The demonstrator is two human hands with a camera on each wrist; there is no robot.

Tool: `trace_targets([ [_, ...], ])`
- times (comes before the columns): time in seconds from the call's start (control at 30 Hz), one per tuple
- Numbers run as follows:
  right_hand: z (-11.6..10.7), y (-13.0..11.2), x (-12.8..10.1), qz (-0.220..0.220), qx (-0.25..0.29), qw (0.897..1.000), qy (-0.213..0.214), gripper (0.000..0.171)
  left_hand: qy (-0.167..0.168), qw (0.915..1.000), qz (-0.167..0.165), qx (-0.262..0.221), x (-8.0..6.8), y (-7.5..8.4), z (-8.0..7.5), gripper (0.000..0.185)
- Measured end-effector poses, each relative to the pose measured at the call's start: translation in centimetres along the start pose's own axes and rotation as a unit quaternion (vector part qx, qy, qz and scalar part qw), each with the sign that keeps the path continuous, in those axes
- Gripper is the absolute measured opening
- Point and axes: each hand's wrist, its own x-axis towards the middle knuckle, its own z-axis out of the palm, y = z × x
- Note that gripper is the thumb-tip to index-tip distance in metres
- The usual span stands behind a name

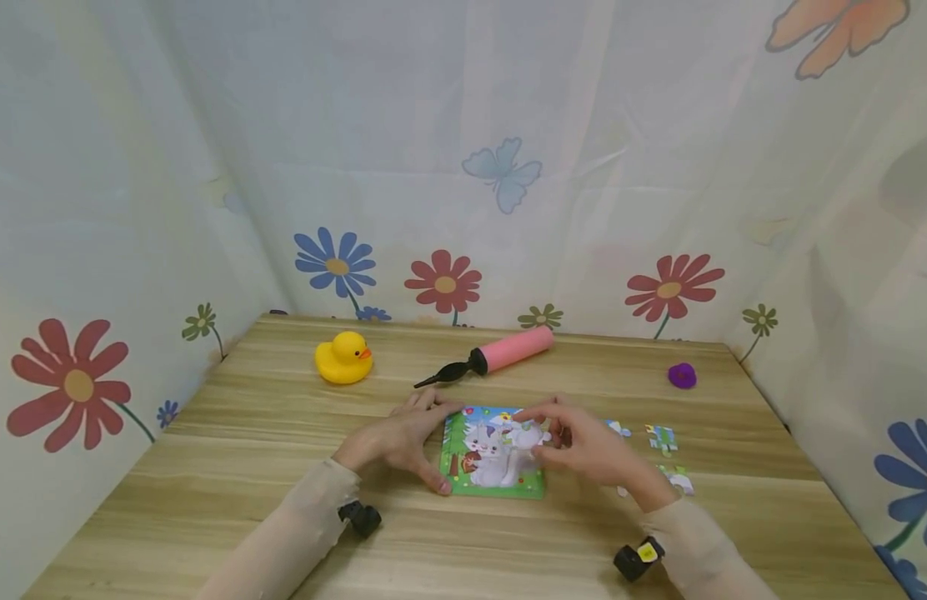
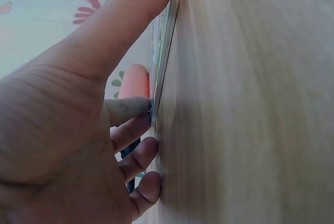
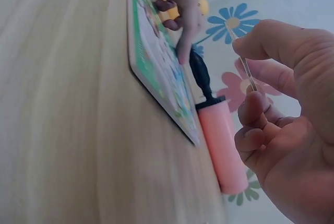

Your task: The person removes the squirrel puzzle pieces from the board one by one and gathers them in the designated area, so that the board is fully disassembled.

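Note:
A square jigsaw puzzle board [image 1: 501, 492] lies flat on the table, with a white cartoon animal on a green and blue background. My left hand [image 1: 403, 437] rests along its left side, thumb at the near corner and a fingertip at the far one. The left wrist view shows its fingers [image 2: 128, 110] meeting the board's edge and the tabletop. Over the board's right part, my right hand [image 1: 587, 446] pinches a thin puzzle piece [image 3: 246, 70] between thumb and fingers. That piece appears edge-on in the right wrist view, raised off the board.
Several loose puzzle pieces lie right of the board, among them a blue and yellow piece [image 1: 661, 437] and a white and green one [image 1: 679, 480]. Behind stand a yellow rubber duck [image 1: 343, 358], a pink hand pump [image 1: 516, 348] and a small purple object [image 1: 682, 376]. A flowered curtain [image 1: 403, 183] surrounds the table.

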Motion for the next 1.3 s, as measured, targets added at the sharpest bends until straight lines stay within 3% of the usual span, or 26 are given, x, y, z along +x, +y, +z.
trace_targets([
  [0.3, -3.4, 0.4, -2.1, 0.005, -0.01, 0.999, 0.032, 0.047, 0.001, 1.0, -0.004, 0.008, 0.1, -0.2, 0.0, 0.126],
  [0.67, -5.9, 1.4, -5.8, -0.026, 0.002, 0.997, 0.07, 0.047, -0.001, 1.0, -0.002, 0.005, -0.1, -0.1, 0.0, 0.127],
  [1.03, -6.3, 2.3, -9.4, -0.007, 0.011, 0.999, 0.053, 0.046, -0.005, 0.9999, -0.005, 0.007, 0.1, 0.0, 0.0, 0.125],
  [1.3, -5.9, 3.6, -11.3, -0.056, 0.027, 0.998, 0.023, 0.047, -0.003, 1.0, -0.009, 0.001, 0.1, 0.0, 0.0, 0.125],
])
